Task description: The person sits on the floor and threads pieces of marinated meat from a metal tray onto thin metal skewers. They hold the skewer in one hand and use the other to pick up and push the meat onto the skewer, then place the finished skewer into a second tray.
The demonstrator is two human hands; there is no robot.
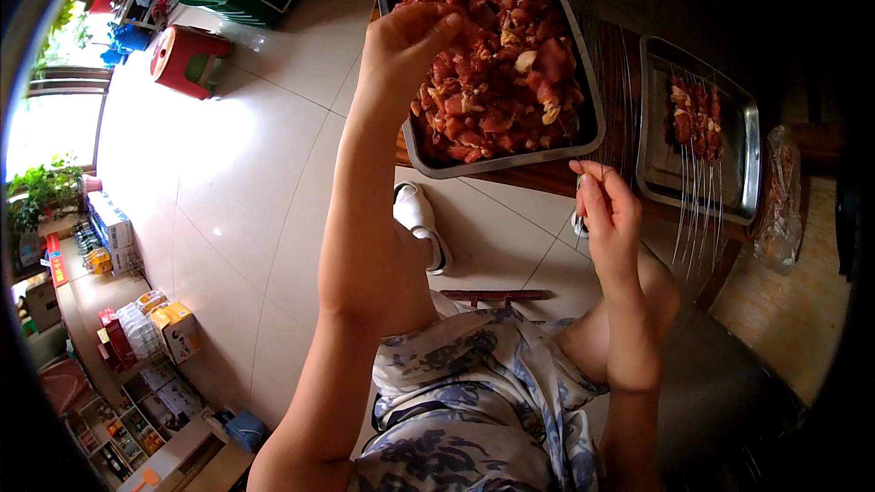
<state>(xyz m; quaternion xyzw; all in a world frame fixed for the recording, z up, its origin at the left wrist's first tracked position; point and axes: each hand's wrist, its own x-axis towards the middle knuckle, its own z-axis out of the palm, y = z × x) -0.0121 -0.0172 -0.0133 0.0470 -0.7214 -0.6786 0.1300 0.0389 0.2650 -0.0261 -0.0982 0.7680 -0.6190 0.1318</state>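
Note:
A deep dark tray (597, 118) is heaped with small chunks of raw red meat (483, 100), with paler bits among them. Over its left part my left hand (406, 41) is closed in a pinch; whatever lies between its fingertips blends into the meat behind. Below the tray's near right corner, my right hand (609, 205) pinches a thin metal skewer, mostly hidden by the fingers. Somewhat blurred meat pieces (552, 73) stand out above the heap in line with that hand. A shallower metal tray (743, 191) to the right carries several loaded meat skewers (697, 118), their bare ends over its near edge.
Bare metal skewers (620, 64) lie between the trays on the dark wooden table (538, 179). A clear plastic bag (779, 210) is beside the right tray. My knees are below the table edge. A red stool (187, 62) stands far left; shelves with boxes (173, 328) line the left.

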